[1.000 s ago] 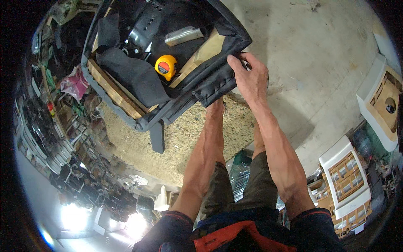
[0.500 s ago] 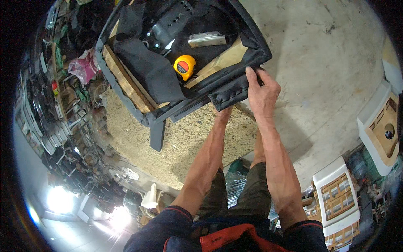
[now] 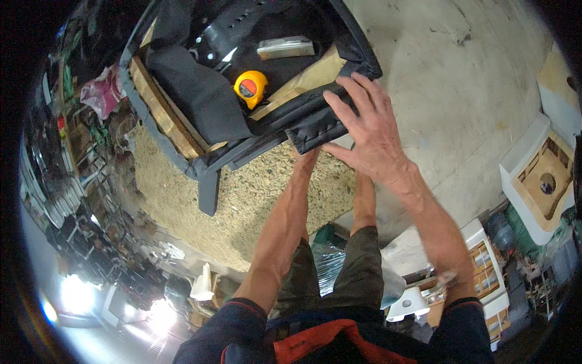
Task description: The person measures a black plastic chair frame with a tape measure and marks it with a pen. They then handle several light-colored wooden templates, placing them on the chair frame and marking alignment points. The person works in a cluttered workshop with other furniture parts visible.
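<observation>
Person: dark sleeves and an orange-red garment at the bottom edge, forearms reaching up over bare knees toward a piece of upholstered furniture lying frame-side up.
Left hand [image 3: 308, 156]: mostly hidden beneath the near edge of the black padded flap [image 3: 320, 124]; whether its fingers grip or only prop the flap cannot be told.
Right hand [image 3: 371, 134]: spread wide and flat, palm pressing down on the top of the same flap, holding nothing.
Padded flap: black stitched material at the near right corner of the furniture frame [image 3: 159, 107], folded over the frame's rail above the chipboard surface [image 3: 254, 200].
Tape measure [image 3: 250, 88]: yellow round case with a red round label on its face, resting inside the frame just beyond the flap, beside a strip of brown board.
Grey block [image 3: 286, 47]: small oblong silvery object farther in, on the black lining.
Black plastic part [image 3: 233, 33]: ribbed, with pale spots, at the far side of the frame.
Risk: the flap looks likely to spring back if the flat palm lifts, since nothing visibly fastens it; the hidden left fingers may be pinched between flap and rail under that pressure.
Risk: the tape measure lies loose near the working edge and may slide or be knocked if the frame tilts.
Surroundings: white crate-like furniture pieces [image 3: 536, 176] on the concrete floor at right; pink cloth [image 3: 103, 94] and cluttered shelves at left.
</observation>
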Demonstrator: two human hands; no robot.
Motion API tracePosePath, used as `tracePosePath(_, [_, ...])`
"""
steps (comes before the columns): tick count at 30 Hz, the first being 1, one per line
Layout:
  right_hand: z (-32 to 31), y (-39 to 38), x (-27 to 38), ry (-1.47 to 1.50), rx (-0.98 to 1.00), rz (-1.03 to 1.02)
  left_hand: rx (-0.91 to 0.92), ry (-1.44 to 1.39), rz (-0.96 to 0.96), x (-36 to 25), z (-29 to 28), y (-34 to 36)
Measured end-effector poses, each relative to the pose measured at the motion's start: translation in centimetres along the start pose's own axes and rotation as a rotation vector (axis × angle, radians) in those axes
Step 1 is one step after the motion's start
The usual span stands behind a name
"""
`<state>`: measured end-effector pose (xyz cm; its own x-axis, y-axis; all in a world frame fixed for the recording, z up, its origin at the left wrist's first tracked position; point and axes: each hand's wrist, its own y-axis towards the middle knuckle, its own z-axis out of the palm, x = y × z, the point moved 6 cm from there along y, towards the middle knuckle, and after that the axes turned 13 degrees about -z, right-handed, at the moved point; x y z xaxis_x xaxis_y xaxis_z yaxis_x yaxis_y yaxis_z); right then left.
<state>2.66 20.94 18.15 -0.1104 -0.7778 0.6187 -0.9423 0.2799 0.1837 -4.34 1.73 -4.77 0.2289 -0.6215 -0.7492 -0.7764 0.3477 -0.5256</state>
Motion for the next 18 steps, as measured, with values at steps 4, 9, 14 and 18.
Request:
tracePosePath(4, [1.7,2.0,0.2,-0.266,0.222,-0.221,-0.014,-0.008,0.004,-0.1,0.2,-0.1])
tracePosePath(9, [2.5,0.0,3.1,-0.112,0.097,-0.14,-0.006,0.005,0.001,-0.2,0.2,-0.1])
tracePosePath(14, [2.5,-3.8,6.1,0.23,0.015,0.139,0.011,0.026,-0.006,-0.5,-0.3,-0.3])
tracePosePath(18, [0.7,-5.7,6.3,0.228,-0.127,0.37,0.037,0.022,-0.034,-0.7,-1.0,-1.9])
